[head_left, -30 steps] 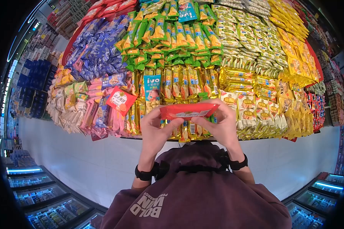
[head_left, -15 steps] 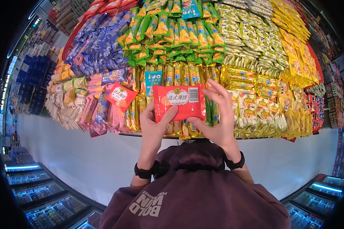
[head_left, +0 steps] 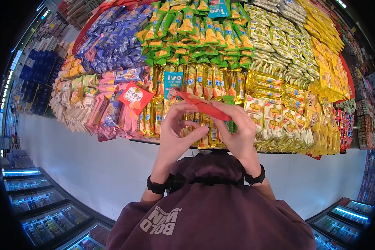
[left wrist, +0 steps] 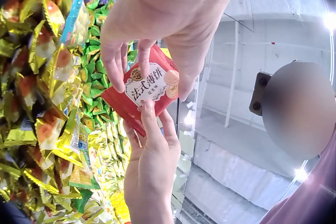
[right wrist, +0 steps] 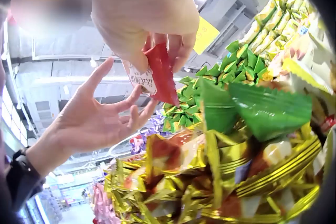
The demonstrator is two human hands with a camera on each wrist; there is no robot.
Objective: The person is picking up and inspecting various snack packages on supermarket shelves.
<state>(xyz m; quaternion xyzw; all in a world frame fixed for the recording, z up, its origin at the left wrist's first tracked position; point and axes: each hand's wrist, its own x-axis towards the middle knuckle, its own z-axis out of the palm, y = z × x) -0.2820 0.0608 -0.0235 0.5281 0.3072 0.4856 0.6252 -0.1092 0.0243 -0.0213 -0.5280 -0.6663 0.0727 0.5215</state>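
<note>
A red biscuit packet [head_left: 207, 109] is tilted edge-on in front of the chest in the head view. My right hand [head_left: 238, 131] pinches it between thumb and fingers. In the left wrist view the packet [left wrist: 152, 83] shows a white label with dark characters and pictured round biscuits. My left hand [head_left: 177, 132] is at the packet's other end, its thumb well apart from it. The right wrist view shows that left hand [right wrist: 100, 119] with fingers extended, their tips right at the packet's edge.
A large display of wrapped snacks spreads ahead. Gold packets [head_left: 200, 81] lie just beyond the hands, green packets [head_left: 200, 33] behind them. Another red packet [head_left: 136, 98] rests on pink ones at the left, beside a blue ivo packet [head_left: 173, 83]. Lit cases [head_left: 50, 223] stand behind the person.
The packet went from nearly edge-on to facing the head camera, then tilted edge-on again. The right hand, spread half a second ago, now pinches it; the left thumb has come off its face.
</note>
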